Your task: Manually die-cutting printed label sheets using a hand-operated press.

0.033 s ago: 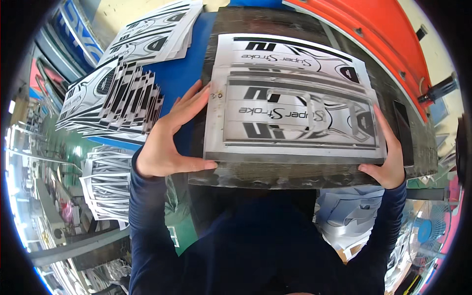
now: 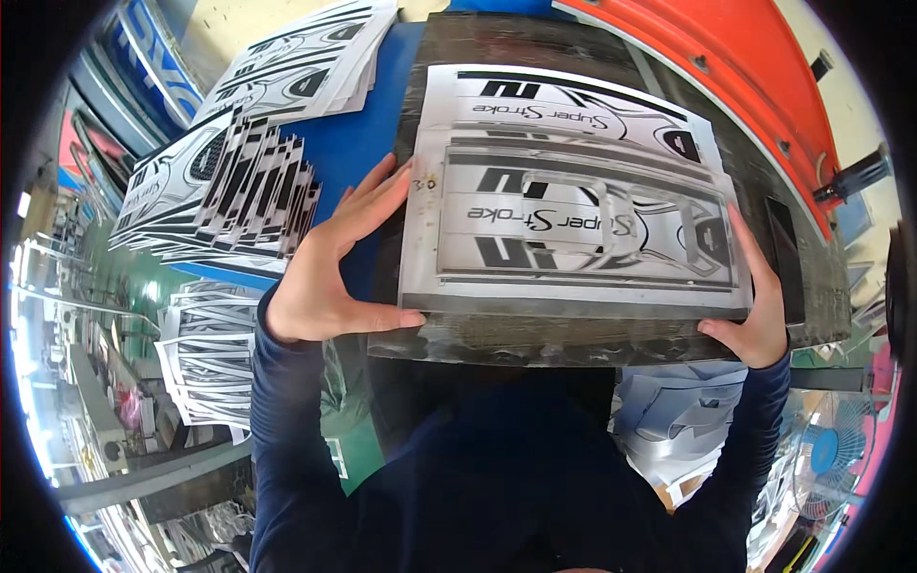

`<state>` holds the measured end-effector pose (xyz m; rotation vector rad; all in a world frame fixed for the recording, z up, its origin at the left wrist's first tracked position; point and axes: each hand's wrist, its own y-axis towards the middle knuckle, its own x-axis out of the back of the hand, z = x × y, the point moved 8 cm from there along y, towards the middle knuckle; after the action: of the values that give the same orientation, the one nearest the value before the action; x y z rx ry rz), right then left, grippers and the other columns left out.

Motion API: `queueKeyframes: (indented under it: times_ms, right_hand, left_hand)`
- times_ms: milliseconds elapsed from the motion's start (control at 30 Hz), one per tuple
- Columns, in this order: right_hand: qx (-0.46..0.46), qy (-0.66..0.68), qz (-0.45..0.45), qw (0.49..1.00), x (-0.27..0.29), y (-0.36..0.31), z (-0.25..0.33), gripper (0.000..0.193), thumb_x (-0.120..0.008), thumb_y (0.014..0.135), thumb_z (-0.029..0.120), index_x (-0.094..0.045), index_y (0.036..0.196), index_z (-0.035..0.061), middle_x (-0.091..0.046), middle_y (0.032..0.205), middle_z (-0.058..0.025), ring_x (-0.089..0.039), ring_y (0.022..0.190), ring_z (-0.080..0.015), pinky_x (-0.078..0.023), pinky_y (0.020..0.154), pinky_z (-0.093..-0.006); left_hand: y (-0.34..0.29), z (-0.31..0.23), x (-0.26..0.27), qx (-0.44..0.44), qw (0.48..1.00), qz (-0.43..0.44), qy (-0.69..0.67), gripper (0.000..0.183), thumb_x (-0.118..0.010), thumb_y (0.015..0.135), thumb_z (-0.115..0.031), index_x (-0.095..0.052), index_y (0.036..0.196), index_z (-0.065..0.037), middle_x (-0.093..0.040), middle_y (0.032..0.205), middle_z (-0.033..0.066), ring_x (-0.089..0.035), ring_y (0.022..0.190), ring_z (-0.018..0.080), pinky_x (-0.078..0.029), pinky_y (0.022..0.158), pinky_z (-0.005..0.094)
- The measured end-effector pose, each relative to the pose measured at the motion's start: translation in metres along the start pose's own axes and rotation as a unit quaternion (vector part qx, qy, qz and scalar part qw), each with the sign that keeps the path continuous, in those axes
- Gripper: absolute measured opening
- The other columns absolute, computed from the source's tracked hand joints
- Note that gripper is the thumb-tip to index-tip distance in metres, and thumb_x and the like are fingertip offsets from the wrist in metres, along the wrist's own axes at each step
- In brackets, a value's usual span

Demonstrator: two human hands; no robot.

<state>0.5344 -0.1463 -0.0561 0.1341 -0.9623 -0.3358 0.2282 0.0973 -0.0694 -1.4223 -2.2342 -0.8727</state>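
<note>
A clear rectangular plate (image 2: 583,296) with raised cut-out outlines, like a cutting die, lies over a printed sheet (image 2: 573,91) with black and grey graphics. The sheet's far part shows beyond the plate's far edge. My left hand (image 2: 330,272) holds the plate's left end, fingers along the side and thumb by the near corner. At the opposite end my right hand (image 2: 761,306) grips the plate the same way, thumb at the near edge. Both rest over a dark, worn board (image 2: 535,339).
Stacks of printed sheets (image 2: 287,72) and cut strips (image 2: 253,191) lie on a blue surface (image 2: 353,124) at the left, with more strips (image 2: 205,353) lower down. A red machine part (image 2: 726,57) curves along the far right. A dark flat object (image 2: 782,234) sits beside my right hand.
</note>
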Motion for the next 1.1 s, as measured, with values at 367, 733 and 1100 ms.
queueKeyframes:
  times_ms: [367, 733, 1100]
  right_hand:
    - [-0.011, 0.016, 0.004, 1.000, 0.000, -0.002, -0.008, 0.113, -0.084, 0.066, 0.045, -0.030, 0.153, -0.0024, -0.038, 0.155, -0.0210, -0.037, 0.143, -0.0316, -0.026, 0.117, -0.0388]
    - [-0.078, 0.269, -0.513, 0.812, 0.257, 0.014, -0.187, 0.039, -0.057, 0.099, 0.028, -0.062, 0.126, 0.0002, -0.058, 0.126, -0.0165, -0.055, 0.119, -0.0243, -0.042, 0.100, -0.0348]
    - [-0.085, 0.314, -0.537, 0.778, 0.242, 0.030, -0.159, 0.023, -0.075, 0.086, 0.023, -0.062, 0.091, 0.0045, -0.061, 0.072, -0.0042, -0.059, 0.062, -0.0146, -0.048, 0.058, -0.0265]
  left_hand:
    - [0.000, -0.005, -0.002, -0.024, 0.999, 0.015, 0.040, 0.112, -0.093, 0.059, -0.021, -0.035, 0.152, -0.002, -0.036, 0.158, 0.0170, -0.018, 0.151, 0.0394, -0.013, 0.120, 0.0499]
    - [-0.002, -0.006, 0.007, -0.006, 0.980, -0.111, -0.168, 0.107, -0.059, 0.083, -0.064, -0.020, 0.155, 0.005, -0.033, 0.156, 0.0276, -0.026, 0.148, 0.0326, -0.008, 0.120, 0.0417]
    - [-0.011, -0.002, 0.011, -0.036, 0.977, -0.118, -0.174, 0.093, -0.060, 0.090, -0.051, -0.022, 0.155, 0.004, -0.032, 0.157, 0.0250, -0.023, 0.149, 0.0315, -0.011, 0.120, 0.0415]
